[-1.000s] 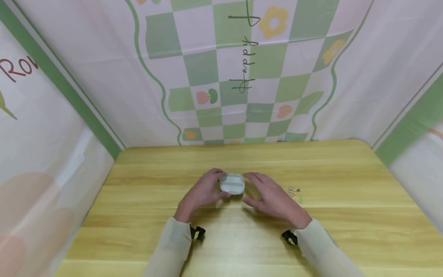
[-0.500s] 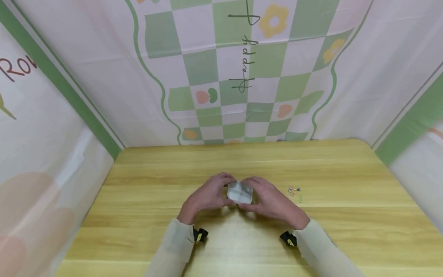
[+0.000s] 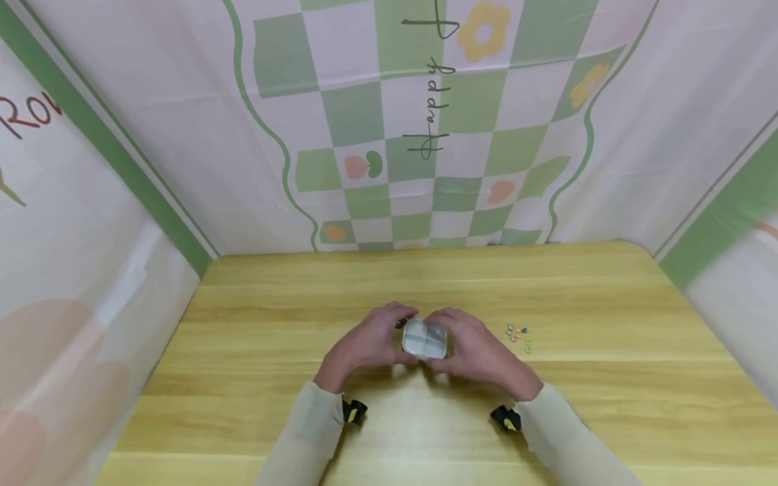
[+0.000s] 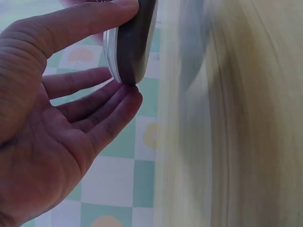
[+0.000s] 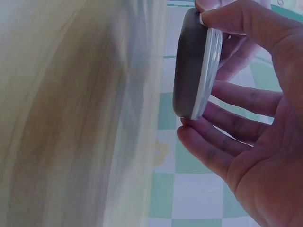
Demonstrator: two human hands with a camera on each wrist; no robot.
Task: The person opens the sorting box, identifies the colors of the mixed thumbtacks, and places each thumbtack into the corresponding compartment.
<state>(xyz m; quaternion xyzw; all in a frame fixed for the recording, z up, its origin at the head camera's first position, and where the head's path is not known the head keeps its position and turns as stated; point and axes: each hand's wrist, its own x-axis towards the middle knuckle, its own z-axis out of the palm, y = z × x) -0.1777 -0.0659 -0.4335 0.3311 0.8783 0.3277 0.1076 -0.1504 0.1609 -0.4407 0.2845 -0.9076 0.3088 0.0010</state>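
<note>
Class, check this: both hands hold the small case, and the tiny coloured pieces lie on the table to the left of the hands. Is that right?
No: the tiny coloured pieces lie on the table to the right of the right hand, as the head view shows. It and the left hand do hold the small case.

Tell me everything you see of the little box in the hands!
The little box has rounded corners, a dark grey base and a pale, plastic-looking top; crossing dividers mark four sections. It's held roughly level above the table, the left hand and right hand gripping its sides. I can't tell whether it's shut.
</note>
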